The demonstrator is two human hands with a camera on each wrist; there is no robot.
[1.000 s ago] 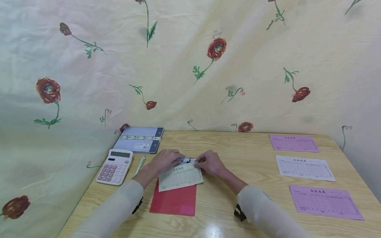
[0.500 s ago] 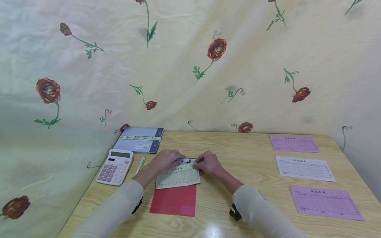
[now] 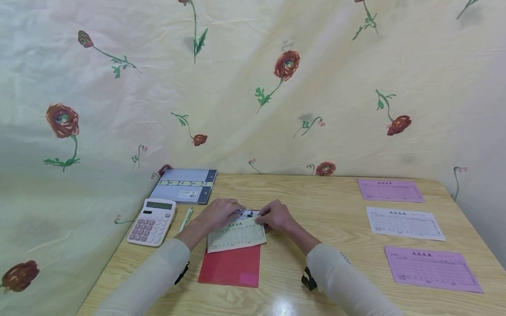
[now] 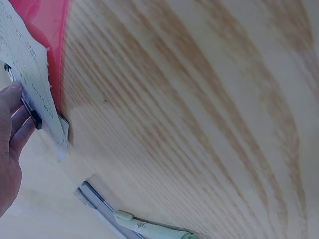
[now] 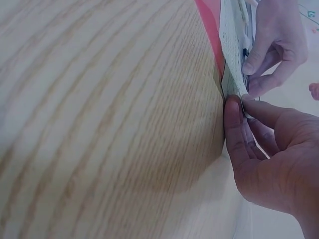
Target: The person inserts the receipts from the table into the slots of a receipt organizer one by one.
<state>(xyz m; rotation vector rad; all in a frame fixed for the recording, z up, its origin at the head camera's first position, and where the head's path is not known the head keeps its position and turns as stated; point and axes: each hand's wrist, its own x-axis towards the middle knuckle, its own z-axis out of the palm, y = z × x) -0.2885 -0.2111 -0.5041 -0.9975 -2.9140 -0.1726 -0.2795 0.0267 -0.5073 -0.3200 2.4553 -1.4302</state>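
A pale printed paper slip (image 3: 236, 237) lies slightly askew over the upper part of a red clipboard (image 3: 227, 270). At the board's top edge is a metal clip (image 3: 246, 213), which my left hand (image 3: 220, 215) grips between thumb and fingers. Seen from the right wrist, the left hand (image 5: 279, 52) has its thumb on the near side of the clip. My right hand (image 3: 277, 216) pinches the slip's upper right corner, the thumb and forefinger of that hand (image 5: 279, 154) meeting at the paper. The slip's top edge is partly hidden by the fingers.
To the left stand a white calculator (image 3: 151, 222), a light green pen (image 3: 186, 218) and a blue-grey notebook (image 3: 182, 186) behind them. On the right lie a pink slip (image 3: 391, 191), a white slip (image 3: 405, 223) and a larger-looking pink slip (image 3: 433, 269). A flowered curtain (image 3: 236, 79) backs the table.
The pale slip has shifted a little left over the clipboard, and my right hand and forearm moved slightly left with it. My left hand has stayed at the clip.
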